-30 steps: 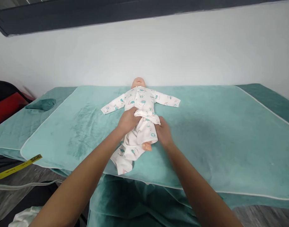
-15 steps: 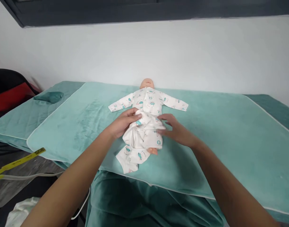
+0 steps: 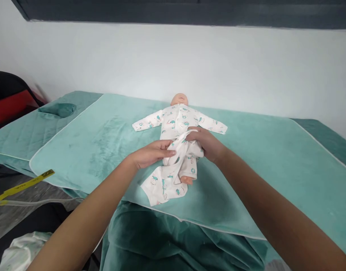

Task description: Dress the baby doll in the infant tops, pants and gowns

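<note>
A baby doll (image 3: 179,98) lies on its back on the green bed cover, head toward the wall, arms spread. It wears a white printed baby top (image 3: 173,119). White printed baby pants (image 3: 165,184) are bunched over its lower body, one leg lying loose to the left and one around a doll leg whose foot (image 3: 186,180) sticks out. My left hand (image 3: 154,153) pinches the pants at their left side, thumb on top. My right hand (image 3: 205,142) is closed on the waistband, which is stretched up across the doll's middle; its fingertips are partly hidden by the cloth.
The light green cover (image 3: 246,162) spreads over the bed, its front edge hanging down before me. A face hole (image 3: 58,110) is at the left end. A yellow tag (image 3: 24,185) on a cable, a black chair (image 3: 11,81) and a crumpled white cloth (image 3: 24,251) are to the left.
My right hand has moved up and inward and taken hold of the waistband, pulling it taut. My left hand has shifted slightly lower, still on the pants. The view has moved a little.
</note>
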Tool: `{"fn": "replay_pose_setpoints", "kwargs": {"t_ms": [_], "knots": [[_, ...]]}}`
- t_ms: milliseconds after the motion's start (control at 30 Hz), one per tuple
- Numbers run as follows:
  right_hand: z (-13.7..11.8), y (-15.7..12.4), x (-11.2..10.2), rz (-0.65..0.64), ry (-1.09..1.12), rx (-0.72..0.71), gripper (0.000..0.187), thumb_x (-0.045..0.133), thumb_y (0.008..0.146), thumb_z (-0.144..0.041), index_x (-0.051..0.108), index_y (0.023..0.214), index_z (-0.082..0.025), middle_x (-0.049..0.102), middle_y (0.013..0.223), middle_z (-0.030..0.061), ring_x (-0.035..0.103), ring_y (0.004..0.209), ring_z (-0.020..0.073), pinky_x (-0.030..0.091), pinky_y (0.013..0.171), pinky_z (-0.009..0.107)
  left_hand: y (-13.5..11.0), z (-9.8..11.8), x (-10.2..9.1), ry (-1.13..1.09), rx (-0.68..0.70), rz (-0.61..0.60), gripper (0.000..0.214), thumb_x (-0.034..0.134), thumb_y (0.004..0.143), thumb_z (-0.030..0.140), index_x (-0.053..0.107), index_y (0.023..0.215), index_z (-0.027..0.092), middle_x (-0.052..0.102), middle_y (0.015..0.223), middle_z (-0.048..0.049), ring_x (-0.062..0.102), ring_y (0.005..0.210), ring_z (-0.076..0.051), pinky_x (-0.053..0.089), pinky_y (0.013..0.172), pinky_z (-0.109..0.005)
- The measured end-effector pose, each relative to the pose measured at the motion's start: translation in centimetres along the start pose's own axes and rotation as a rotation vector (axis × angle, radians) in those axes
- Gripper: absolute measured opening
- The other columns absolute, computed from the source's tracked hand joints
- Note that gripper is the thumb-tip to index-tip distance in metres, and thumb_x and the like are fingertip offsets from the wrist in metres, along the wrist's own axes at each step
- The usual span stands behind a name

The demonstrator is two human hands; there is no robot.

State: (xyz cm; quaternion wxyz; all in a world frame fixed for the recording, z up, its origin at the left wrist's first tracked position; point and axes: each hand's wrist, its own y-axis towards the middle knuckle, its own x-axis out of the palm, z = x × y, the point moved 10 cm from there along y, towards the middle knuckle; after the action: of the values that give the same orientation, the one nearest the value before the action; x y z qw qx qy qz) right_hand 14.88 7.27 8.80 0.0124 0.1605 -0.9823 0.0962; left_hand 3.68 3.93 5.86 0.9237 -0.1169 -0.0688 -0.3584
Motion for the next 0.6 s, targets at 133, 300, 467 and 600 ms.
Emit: {"fn": "replay_pose_setpoints", "kwargs": {"t_ms": [133,300,467,600], "knots": [[0.5,0.3,1.0,-0.026,0.120,-0.001,0.016,0.065,0.066,-0.027,0.053,0.073,-0.019,0.050,0.063,-0.0036,0.046,0.059,0.0117,0.037,0.056,0.026,1.3,0.7,-2.3,-0.174,0.172,0.271,0.030,0.078,0.072,0.033,0.060,0.090,0.017,0.064,0.081,0.0007,0.058,0.071,-0.011,0.044,0.067,-0.023],[2.1,-0.3,3.4,-0.222,-0.359,0.071,0.025,0.074,0.068,-0.039,0.064,0.078,-0.018,0.057,0.065,-0.0026,0.049,0.059,0.0123,0.037,0.057,0.026,2.0,0.4,-3.7,-0.241,0.214,0.476,0.030,0.075,0.074,0.036,0.053,0.083,0.018,0.057,0.070,0.0042,0.054,0.060,-0.009,0.041,0.058,-0.021],[1.7,-0.5,4.1,-0.224,-0.514,-0.016,0.035,0.067,0.074,-0.051,0.065,0.065,-0.018,0.063,0.064,0.0001,0.056,0.062,0.0151,0.042,0.061,0.028,1.6,-0.4,-2.7,-0.135,0.127,0.437,0.036,0.074,0.074,0.044,0.050,0.086,0.019,0.057,0.065,0.0038,0.057,0.056,-0.013,0.043,0.055,-0.025],[1.9,-0.3,3.6,-0.083,-0.402,0.031,0.033,0.067,0.075,-0.049,0.066,0.070,-0.017,0.065,0.064,0.0030,0.060,0.063,0.0167,0.044,0.061,0.028,0.9,0.5,-2.4,0.014,0.216,0.484,0.031,0.064,0.082,0.047,0.047,0.088,0.022,0.053,0.062,0.0049,0.054,0.053,-0.014,0.042,0.053,-0.027]]}}
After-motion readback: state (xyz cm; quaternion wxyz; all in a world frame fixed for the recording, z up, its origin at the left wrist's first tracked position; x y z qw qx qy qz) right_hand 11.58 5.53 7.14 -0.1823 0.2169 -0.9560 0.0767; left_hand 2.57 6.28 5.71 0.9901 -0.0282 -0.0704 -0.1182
